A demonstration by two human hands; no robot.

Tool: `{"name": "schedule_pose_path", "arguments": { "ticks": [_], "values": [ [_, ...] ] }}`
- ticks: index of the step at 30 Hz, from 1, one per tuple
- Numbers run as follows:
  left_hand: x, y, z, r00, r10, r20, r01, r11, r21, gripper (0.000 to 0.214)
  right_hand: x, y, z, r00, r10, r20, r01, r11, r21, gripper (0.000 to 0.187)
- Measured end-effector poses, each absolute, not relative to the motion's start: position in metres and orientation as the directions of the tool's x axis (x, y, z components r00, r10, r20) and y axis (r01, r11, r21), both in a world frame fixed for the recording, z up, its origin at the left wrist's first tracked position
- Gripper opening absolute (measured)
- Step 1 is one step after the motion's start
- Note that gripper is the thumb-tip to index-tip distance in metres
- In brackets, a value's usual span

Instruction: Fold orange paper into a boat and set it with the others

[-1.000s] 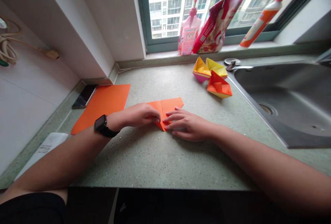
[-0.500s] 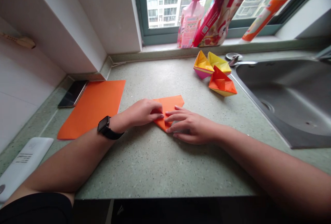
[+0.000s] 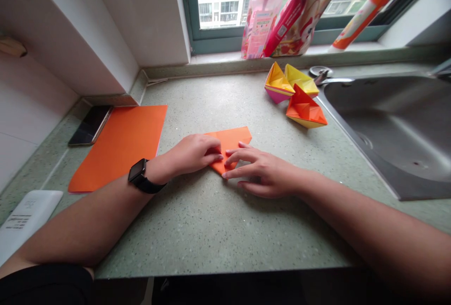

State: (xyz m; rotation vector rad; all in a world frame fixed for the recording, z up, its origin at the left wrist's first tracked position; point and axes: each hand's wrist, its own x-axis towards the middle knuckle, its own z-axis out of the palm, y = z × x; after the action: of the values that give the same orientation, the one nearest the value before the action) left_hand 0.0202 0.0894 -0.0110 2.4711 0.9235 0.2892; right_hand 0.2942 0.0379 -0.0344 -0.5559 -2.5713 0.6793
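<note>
A small folded piece of orange paper lies on the counter between my hands. My left hand, with a black watch on its wrist, is closed, its thumb and curled fingers pinching the paper's left part. From the right, my right hand rests with fingers spread, its fingertips touching the paper near the fold and the lower corner. Part of the paper is hidden beneath the fingers of both hands.
Larger orange sheets lie at left, beside a dark phone and a white rectangular device. Folded paper boats, yellow-pink, yellow and red-orange, sit by the metal sink. A pink pump bottle stands on the sill.
One finger of my right hand has slid slightly down and left to the paper's lower corner. My left hand stays in its grip. The view has shifted a little.
</note>
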Motion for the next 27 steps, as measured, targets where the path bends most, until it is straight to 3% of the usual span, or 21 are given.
{"name": "schedule_pose_path", "arguments": {
  "ticks": [17,23,27],
  "values": [
    [0.0227,0.0893,-0.0096,0.72,0.694,0.012,0.6,-0.631,0.492,0.011,0.2945,0.039,-0.0308,-0.839,0.452,0.305,0.238,0.807,-0.54,0.022],
    [0.0224,0.0875,-0.0073,0.727,0.687,0.009,0.584,-0.625,0.518,0.012,0.2952,0.0397,-0.0301,-0.812,0.514,0.274,0.266,0.746,-0.611,0.034],
    [0.0225,0.0859,-0.0061,0.725,0.689,0.006,0.582,-0.618,0.529,0.008,0.292,0.0385,-0.0315,-0.818,0.488,0.304,0.274,0.796,-0.54,0.031]
  ]
}}
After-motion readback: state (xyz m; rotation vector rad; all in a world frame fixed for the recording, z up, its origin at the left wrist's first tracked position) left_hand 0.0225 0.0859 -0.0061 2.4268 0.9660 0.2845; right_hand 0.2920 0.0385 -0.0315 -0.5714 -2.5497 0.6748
